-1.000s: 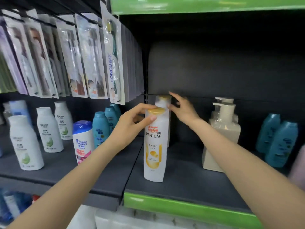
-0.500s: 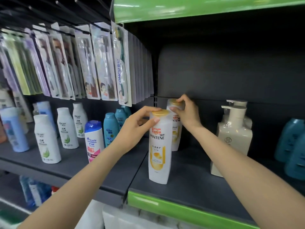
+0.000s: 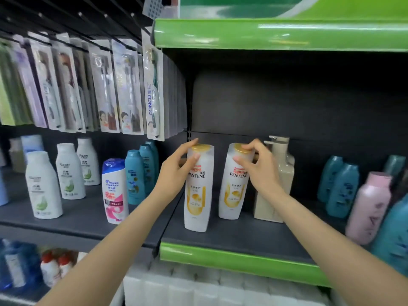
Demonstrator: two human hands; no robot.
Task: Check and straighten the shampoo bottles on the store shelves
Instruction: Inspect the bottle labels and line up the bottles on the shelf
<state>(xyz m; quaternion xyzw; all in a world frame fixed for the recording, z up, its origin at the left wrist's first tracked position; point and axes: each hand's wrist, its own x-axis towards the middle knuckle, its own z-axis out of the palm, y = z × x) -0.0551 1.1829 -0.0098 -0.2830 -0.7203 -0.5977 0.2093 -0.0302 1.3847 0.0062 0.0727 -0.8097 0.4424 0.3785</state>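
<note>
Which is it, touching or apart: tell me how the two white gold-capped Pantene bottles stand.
Apart. The head view shows a strip of dark shelf back between the left Pantene bottle and the right Pantene bottle along their full height.

Person: two bare forearms, sleeveless to frame edge; left hand [image 3: 176, 171], right hand [image 3: 260, 171], ungloved, no jewellery visible.

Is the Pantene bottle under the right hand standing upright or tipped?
Tipped slightly: the right Pantene bottle leans left at its cap while the right hand grips its top.
</note>
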